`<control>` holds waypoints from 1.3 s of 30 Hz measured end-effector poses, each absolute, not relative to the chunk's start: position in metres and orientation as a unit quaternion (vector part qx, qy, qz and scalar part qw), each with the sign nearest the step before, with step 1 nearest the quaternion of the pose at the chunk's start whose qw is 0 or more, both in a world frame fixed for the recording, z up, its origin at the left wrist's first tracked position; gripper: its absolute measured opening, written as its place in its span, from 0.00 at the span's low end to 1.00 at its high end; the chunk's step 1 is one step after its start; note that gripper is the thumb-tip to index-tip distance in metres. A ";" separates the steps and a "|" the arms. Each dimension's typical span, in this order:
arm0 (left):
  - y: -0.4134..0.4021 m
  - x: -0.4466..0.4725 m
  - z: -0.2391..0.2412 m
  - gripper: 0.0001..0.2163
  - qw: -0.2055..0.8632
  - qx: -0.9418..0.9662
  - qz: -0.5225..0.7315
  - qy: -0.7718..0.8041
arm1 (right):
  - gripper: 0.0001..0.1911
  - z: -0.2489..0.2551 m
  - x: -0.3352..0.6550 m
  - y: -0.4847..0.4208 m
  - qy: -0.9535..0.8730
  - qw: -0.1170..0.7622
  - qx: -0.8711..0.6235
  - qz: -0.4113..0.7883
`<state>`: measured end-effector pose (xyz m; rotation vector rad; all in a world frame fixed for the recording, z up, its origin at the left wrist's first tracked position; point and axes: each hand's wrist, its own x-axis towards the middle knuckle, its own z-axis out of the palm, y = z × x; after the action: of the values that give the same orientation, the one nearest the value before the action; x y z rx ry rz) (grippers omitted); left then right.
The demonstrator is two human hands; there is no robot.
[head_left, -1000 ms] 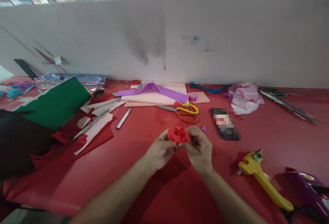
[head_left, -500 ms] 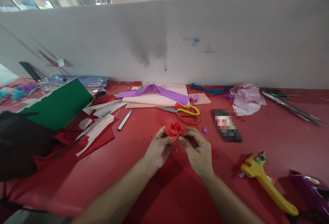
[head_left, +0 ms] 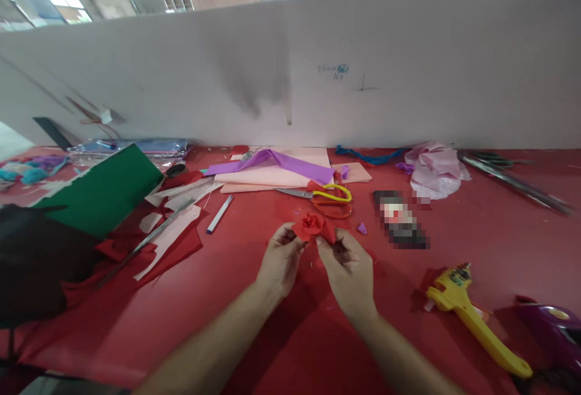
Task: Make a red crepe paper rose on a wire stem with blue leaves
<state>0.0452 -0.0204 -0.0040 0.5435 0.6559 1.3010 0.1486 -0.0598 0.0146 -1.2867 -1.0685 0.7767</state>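
A red paper flower (head_left: pixel 313 225) with curled, layered petals is held up over the table between both hands. My left hand (head_left: pixel 282 259) pinches its left underside, fingers bent behind it. On the other side, my right hand (head_left: pixel 347 265) grips the right edge with the thumb in front. Just beyond the flower lie scissors (head_left: pixel 333 195) with one yellow and one orange handle loop. A small purple scrap (head_left: pixel 362 228) rests to the right of the flower.
Peach sheets (head_left: pixel 254 180) carry a folded purple strip (head_left: pixel 272 159) at the back. A marker (head_left: pixel 220 213), paper scraps and a green board (head_left: pixel 104 189) lie left. To the right are a pixelated dark object (head_left: pixel 399 219), a yellow glue gun (head_left: pixel 476 322) and crumpled pink paper (head_left: pixel 436 168).
The flower has turned and opened wider, with a petal now spread toward my right hand. My right thumb has shifted up onto its front. The view has tilted slightly.
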 end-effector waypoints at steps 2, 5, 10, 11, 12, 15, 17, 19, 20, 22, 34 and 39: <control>-0.021 0.046 -0.005 0.08 0.712 0.244 0.588 0.297 | 0.06 0.014 0.148 -0.060 -0.443 0.604 -0.578 0.324; -0.023 0.046 -0.007 0.08 0.715 0.239 0.585 0.300 | 0.06 0.012 0.147 -0.058 -0.438 0.611 -0.578 0.318; -0.022 0.047 -0.010 0.08 0.727 0.225 0.582 0.287 | 0.06 0.012 0.146 -0.056 -0.443 0.619 -0.569 0.312; -0.021 0.046 -0.010 0.08 0.729 0.216 0.583 0.288 | 0.06 0.013 0.146 -0.056 -0.440 0.622 -0.568 0.312; -0.020 0.045 -0.010 0.09 0.731 0.206 0.583 0.289 | 0.06 0.013 0.147 -0.055 -0.436 0.627 -0.566 0.312; -0.019 0.042 -0.010 0.10 0.737 0.192 0.578 0.295 | 0.05 0.012 0.149 -0.055 -0.428 0.637 -0.556 0.320; -0.019 0.041 -0.010 0.10 0.740 0.194 0.573 0.296 | 0.05 0.012 0.150 -0.055 -0.427 0.634 -0.552 0.331; -0.019 0.041 -0.010 0.09 0.742 0.200 0.567 0.298 | 0.05 0.012 0.150 -0.055 -0.430 0.627 -0.555 0.337; -0.020 0.041 -0.010 0.09 0.742 0.202 0.566 0.299 | 0.05 0.013 0.150 -0.055 -0.430 0.624 -0.560 0.334; -0.021 0.042 -0.009 0.09 0.742 0.201 0.565 0.300 | 0.06 0.014 0.150 -0.054 -0.430 0.623 -0.570 0.318; -0.024 0.045 -0.005 0.11 0.741 0.199 0.565 0.304 | 0.02 0.012 0.146 -0.053 -0.531 0.592 -0.595 0.118; -0.024 0.046 -0.008 0.10 0.733 0.201 0.570 0.313 | 0.03 0.009 0.143 -0.051 -0.472 0.621 -0.559 0.280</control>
<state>0.0459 -0.0236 -0.0078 0.4412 0.6881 1.2528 0.1429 -0.0514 0.0092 -1.2838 -1.0853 0.6444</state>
